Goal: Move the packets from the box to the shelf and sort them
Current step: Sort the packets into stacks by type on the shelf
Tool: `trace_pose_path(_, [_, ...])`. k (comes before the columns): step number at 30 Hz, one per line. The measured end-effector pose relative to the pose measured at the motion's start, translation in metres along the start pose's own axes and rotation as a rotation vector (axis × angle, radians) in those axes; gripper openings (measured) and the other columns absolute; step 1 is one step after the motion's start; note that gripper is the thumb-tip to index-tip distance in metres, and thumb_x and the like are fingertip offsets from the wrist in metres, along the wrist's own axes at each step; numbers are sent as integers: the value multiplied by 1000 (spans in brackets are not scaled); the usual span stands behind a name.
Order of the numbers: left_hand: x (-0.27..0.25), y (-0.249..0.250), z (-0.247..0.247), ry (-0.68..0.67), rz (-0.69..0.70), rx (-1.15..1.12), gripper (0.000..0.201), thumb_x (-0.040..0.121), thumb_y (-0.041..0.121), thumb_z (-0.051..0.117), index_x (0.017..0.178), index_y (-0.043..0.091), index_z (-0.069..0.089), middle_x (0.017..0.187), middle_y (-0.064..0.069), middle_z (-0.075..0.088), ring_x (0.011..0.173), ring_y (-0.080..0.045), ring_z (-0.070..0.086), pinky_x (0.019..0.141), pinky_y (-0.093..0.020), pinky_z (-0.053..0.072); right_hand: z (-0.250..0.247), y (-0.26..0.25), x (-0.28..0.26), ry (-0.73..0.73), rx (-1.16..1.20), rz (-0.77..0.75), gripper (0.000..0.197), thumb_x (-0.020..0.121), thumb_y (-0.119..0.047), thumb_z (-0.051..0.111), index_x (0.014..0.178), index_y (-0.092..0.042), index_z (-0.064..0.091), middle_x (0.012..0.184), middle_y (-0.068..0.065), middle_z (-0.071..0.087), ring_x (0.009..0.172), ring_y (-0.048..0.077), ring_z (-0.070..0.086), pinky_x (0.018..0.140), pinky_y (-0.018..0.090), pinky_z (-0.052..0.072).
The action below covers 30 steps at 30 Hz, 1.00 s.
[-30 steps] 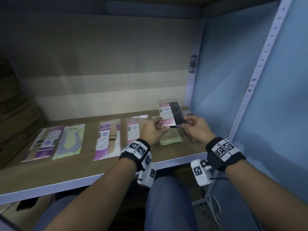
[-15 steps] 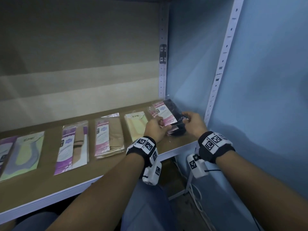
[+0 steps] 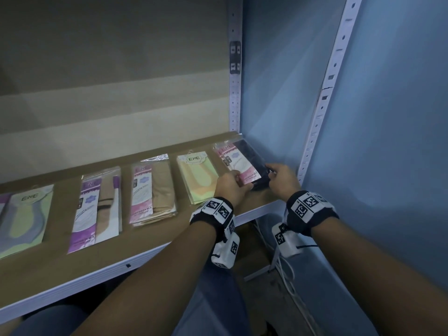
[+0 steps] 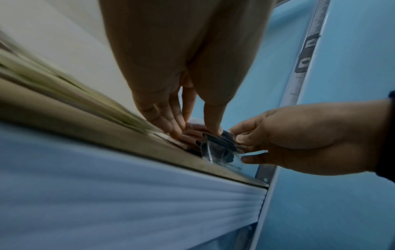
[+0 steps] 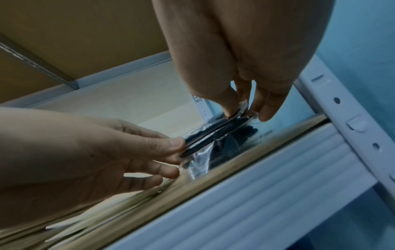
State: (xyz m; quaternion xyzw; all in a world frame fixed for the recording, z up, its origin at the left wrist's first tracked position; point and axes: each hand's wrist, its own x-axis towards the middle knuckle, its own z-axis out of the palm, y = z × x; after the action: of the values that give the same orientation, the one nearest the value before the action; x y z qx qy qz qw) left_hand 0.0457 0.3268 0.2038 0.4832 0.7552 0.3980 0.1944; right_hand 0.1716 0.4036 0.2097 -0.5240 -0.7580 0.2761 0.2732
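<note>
A pink-and-black packet (image 3: 242,163) lies at the right end of the brown shelf (image 3: 150,241), on top of other black packets. My left hand (image 3: 232,186) pinches its near left corner and my right hand (image 3: 282,174) pinches its near right corner. In the left wrist view the left fingers (image 4: 171,121) and thumb close on the packet's edge (image 4: 215,143). In the right wrist view the right fingers (image 5: 233,104) pinch the clear wrapper above the black stack (image 5: 215,135). No box is in view.
To the left along the shelf lie a yellow-green packet stack (image 3: 198,173), a pink-and-tan stack (image 3: 151,192), a purple packet (image 3: 97,207) and another green one (image 3: 21,214). A white perforated upright (image 3: 322,93) and the blue wall (image 3: 400,141) close off the right side.
Both hands have carried the pink-and-black packet from mid-air down and to the right onto the black stack at the shelf's right end. The head view has swung right.
</note>
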Motion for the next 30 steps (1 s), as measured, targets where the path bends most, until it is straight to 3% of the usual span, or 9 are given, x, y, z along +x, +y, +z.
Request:
trace_pose_path(6, [0,4,-11,-86,11,53,46,80,22,73,120,4,58,109,-10,67,103,-25,62,93,-34,51,1,-3,-4,-25,-40,15,39,86,9,41,115,-2,65,105,21,67,99,34,60,78,23,41])
trace_pose_path(10, [-1,8,-26,-79,60,122,54,81,23,72,128,2,53,123,-11,62,113,-26,58,96,-32,46,-3,-16,-9,30,-59,-17,35,80,11,42,103,1,66,102,21,62,96,36,58,73,24,40])
trace_pose_path(17, [-14,-5,-80,-3,139,191,49,84,24,68,128,7,55,130,-10,58,116,-23,56,95,-26,43,1,-62,-25,77,48,-50,38,87,-1,52,125,-2,59,126,16,61,115,30,58,99,32,44])
trace_pose_path(19, [-20,-14,-102,15,126,205,52,85,26,69,130,8,54,132,-8,56,119,-22,55,100,-31,44,7,-81,-33,58,43,-97,37,88,-5,56,124,-2,60,125,13,62,115,28,59,98,28,43])
trace_pose_path(22, [-30,-31,-139,56,92,244,52,85,25,68,131,9,53,133,-6,57,120,-19,54,101,-29,41,23,-112,-44,-7,13,-165,37,89,-10,58,126,-4,59,127,11,62,114,25,59,91,22,42])
trace_pose_path(26, [-54,-65,-193,122,-1,280,50,85,24,67,131,10,53,135,-5,55,122,-20,52,106,-33,39,56,-152,-59,-125,-16,-268,43,88,-18,59,131,-10,55,133,8,58,117,24,57,101,29,40])
trace_pose_path(30, [-85,-102,-247,190,-118,313,46,87,23,64,130,9,54,134,-3,56,121,-20,53,99,-25,39,90,-195,-79,-211,11,-353,41,89,-15,57,130,-8,56,134,7,57,124,22,52,104,25,35])
